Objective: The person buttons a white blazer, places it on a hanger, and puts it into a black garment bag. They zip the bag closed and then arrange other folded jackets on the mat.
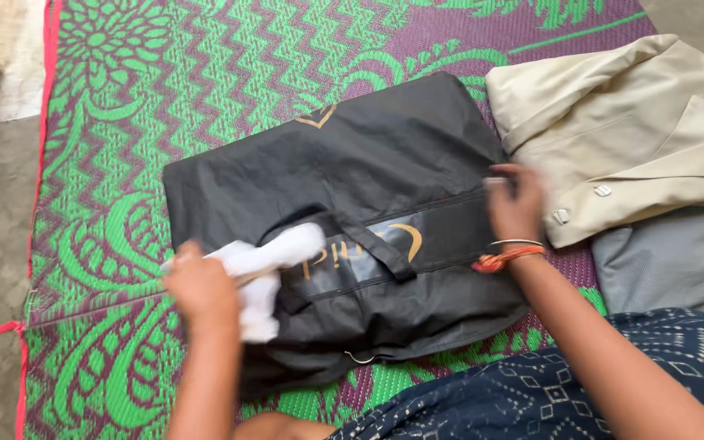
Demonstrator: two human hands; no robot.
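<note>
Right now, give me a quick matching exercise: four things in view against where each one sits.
Things:
1. white cloth
2. black bag
3. cream jacket
4. grey cloth

Places:
A. flat in the middle of the mat
B. lower right, partly under the cream jacket
C. in the left hand, at the bag's left end
D. top right, beside the bag

The right hand rests on the bag's right end.

Pairs: 1-C, 2-A, 3-D, 4-B
</note>
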